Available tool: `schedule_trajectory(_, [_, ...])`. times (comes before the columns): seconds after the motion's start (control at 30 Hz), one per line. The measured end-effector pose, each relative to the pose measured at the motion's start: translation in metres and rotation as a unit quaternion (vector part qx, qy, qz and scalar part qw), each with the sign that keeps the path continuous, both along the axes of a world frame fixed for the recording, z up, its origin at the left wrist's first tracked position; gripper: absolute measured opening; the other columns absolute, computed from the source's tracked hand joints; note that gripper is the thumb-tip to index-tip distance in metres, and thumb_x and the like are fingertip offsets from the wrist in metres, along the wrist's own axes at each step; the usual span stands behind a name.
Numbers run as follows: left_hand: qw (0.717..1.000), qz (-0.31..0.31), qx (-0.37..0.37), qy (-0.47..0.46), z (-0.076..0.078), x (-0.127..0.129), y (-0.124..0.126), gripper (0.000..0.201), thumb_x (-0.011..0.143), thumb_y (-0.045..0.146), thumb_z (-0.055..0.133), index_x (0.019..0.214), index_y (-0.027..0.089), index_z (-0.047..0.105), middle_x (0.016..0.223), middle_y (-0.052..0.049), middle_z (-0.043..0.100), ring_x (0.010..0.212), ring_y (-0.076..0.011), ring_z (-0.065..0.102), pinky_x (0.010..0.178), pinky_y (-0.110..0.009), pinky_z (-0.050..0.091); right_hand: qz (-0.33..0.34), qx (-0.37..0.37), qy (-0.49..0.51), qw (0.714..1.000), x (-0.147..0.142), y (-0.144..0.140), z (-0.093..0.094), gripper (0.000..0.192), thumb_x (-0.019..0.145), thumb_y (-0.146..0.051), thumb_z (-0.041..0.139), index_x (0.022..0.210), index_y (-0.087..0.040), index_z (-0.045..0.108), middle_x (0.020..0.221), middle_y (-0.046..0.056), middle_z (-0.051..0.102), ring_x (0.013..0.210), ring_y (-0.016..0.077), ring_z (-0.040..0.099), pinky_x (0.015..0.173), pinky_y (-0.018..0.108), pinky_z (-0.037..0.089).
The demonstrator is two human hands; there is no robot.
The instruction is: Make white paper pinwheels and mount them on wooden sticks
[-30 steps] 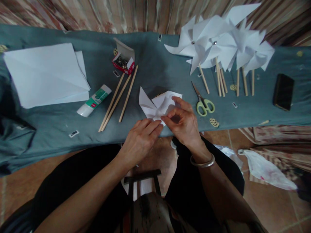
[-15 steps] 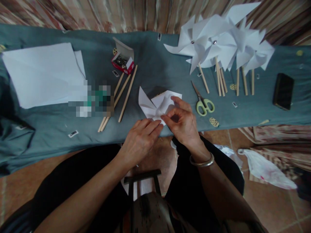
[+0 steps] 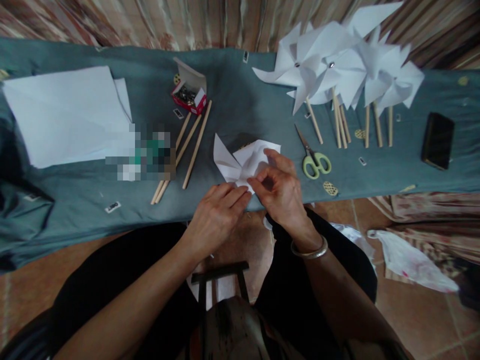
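Note:
A half-folded white paper pinwheel (image 3: 240,160) lies near the front edge of the teal-covered table (image 3: 243,105). My left hand (image 3: 219,215) rests on the paper's near corner, fingers flat and pressing it down. My right hand (image 3: 281,187) pinches a folded flap of the same paper at its centre between thumb and forefinger. A silver bangle sits on my right wrist.
Three wooden sticks (image 3: 187,145) lie left of the paper, beside a red box of pins (image 3: 189,92) and a stack of white sheets (image 3: 69,115). Green scissors (image 3: 313,155), finished pinwheels on sticks (image 3: 337,70) and a black phone (image 3: 437,140) lie to the right.
My right hand has shifted slightly left over the paper's centre, its pinch tightening. My left hand has stayed put.

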State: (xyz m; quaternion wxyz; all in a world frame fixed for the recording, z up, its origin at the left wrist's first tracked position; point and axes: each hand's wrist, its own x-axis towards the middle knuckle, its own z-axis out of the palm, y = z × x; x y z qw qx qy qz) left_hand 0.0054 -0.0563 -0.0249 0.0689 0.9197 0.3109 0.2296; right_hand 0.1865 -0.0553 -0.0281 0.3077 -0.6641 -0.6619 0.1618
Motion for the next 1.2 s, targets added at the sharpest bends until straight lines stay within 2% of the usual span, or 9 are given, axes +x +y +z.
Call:
schedule_trajectory(0.13, [1.0,0.0,-0.004,0.005,0.002,0.0,0.0,0.021,0.096,0.014,0.051,0.111,0.01,0.065,0.112,-0.008,0.073,0.093,-0.0229,0.063,0.077,-0.035,0.054,0.009,0.008,-0.043,0.999,0.001,-0.001,-0.002,0.013,0.087,-0.035,0.065,0.078,-0.025,0.067,0.14,0.004,0.053,0.135,0.0301,0.046,0.114,0.05,0.038])
schedule_trajectory(0.2, [1.0,0.0,-0.004,0.005,0.002,0.0,0.001,0.021,0.096,0.014,0.051,0.111,0.01,0.065,0.112,-0.009,0.073,0.093,-0.023,0.063,0.076,-0.036,0.054,0.021,0.012,-0.061,0.998,0.0,-0.002,-0.001,0.011,0.09,-0.033,0.061,0.09,-0.026,0.069,0.142,0.004,0.051,0.136,0.0306,0.044,0.115,0.05,0.037])
schedule_trajectory(0.3, [1.0,0.0,-0.008,0.002,0.001,0.0,0.001,0.021,0.096,0.015,0.05,0.111,0.01,0.065,0.112,-0.01,0.072,0.094,-0.0232,0.063,0.076,-0.037,0.054,0.052,0.024,-0.074,0.996,-0.001,-0.002,0.002,0.021,0.094,-0.03,0.053,0.107,-0.03,0.069,0.145,0.004,0.05,0.138,0.0312,0.043,0.115,0.053,0.038])
schedule_trajectory(0.5, [1.0,-0.003,-0.007,-0.002,0.001,0.001,0.0,0.021,0.095,0.013,0.053,0.111,0.008,0.065,0.111,-0.01,0.072,0.093,-0.0241,0.062,0.075,-0.037,0.054,0.086,0.058,-0.104,0.989,-0.004,-0.002,0.008,0.024,0.097,-0.026,0.047,0.103,-0.028,0.07,0.145,0.006,0.051,0.137,0.0283,0.045,0.112,0.052,0.043])
schedule_trajectory(0.67, [1.0,-0.004,-0.008,-0.001,0.0,0.0,0.0,0.021,0.094,0.012,0.054,0.111,0.008,0.065,0.11,-0.011,0.072,0.092,-0.0237,0.063,0.074,-0.037,0.054,0.094,0.033,-0.117,0.988,-0.006,-0.001,0.009,0.029,0.099,-0.027,0.043,0.111,-0.032,0.069,0.144,0.004,0.051,0.138,0.028,0.043,0.112,0.052,0.043])
schedule_trajectory(0.83, [1.0,-0.005,-0.011,-0.001,0.0,0.0,0.001,0.021,0.094,0.014,0.053,0.11,0.008,0.065,0.11,-0.011,0.072,0.092,-0.0236,0.062,0.075,-0.037,0.054,0.114,0.012,-0.133,0.984,-0.008,-0.005,0.008,0.037,0.1,-0.026,0.036,0.126,-0.034,0.062,0.147,0.003,0.049,0.142,0.0294,0.038,0.111,0.052,0.042])
schedule_trajectory(0.97, [1.0,0.002,-0.005,0.004,0.001,0.001,0.002,0.02,0.095,0.014,0.052,0.108,0.009,0.066,0.108,-0.009,0.073,0.092,-0.0239,0.062,0.076,-0.037,0.053,0.127,0.021,-0.137,0.982,-0.006,-0.012,-0.001,0.045,0.098,-0.026,0.037,0.141,-0.038,0.047,0.151,0.001,0.044,0.144,0.0297,0.036,0.111,0.051,0.04])
schedule_trajectory(1.2, [1.0,0.002,-0.014,0.013,0.004,0.001,0.002,0.02,0.095,0.014,0.051,0.107,0.01,0.067,0.104,-0.009,0.073,0.089,-0.0227,0.062,0.073,-0.035,0.051,0.116,0.043,-0.169,0.978,-0.012,-0.024,-0.014,0.057,0.099,-0.021,0.034,0.154,-0.034,0.026,0.156,0.006,0.038,0.146,0.0296,0.03,0.111,0.051,0.035])
